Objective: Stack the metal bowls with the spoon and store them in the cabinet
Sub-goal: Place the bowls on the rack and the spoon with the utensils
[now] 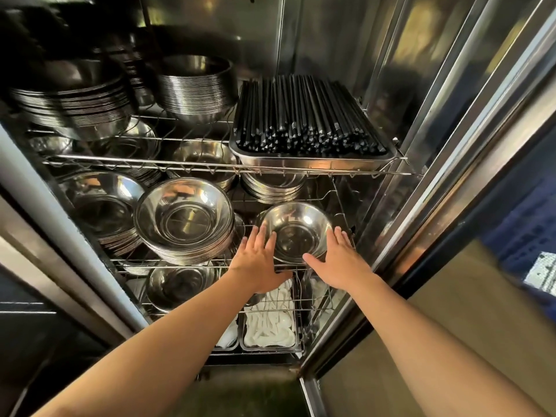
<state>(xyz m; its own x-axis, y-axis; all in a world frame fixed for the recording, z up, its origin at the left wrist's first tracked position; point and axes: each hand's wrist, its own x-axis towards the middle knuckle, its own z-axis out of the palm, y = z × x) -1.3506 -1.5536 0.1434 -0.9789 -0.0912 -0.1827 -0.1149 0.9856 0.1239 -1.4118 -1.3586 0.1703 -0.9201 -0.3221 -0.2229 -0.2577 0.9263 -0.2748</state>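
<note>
A small stack of metal bowls (pixel 296 233) rests on the middle wire shelf (pixel 180 261) of the open steel cabinet, at its right side. My left hand (pixel 258 255) lies against the stack's left side with straight, spread fingers. On the stack's right side, my right hand (pixel 338 260) rests the same way, its thumb along the front rim. Neither hand curls around the bowls. I see no spoon in the top bowl.
A taller bowl stack (pixel 185 221) stands just left, with another (pixel 103 206) beyond it. The upper shelf carries a tray of black chopsticks (pixel 310 124) and more bowl stacks (pixel 195 85). Below are trays of white cloths (pixel 270 323). The cabinet's door frame (pixel 436 164) runs along the right.
</note>
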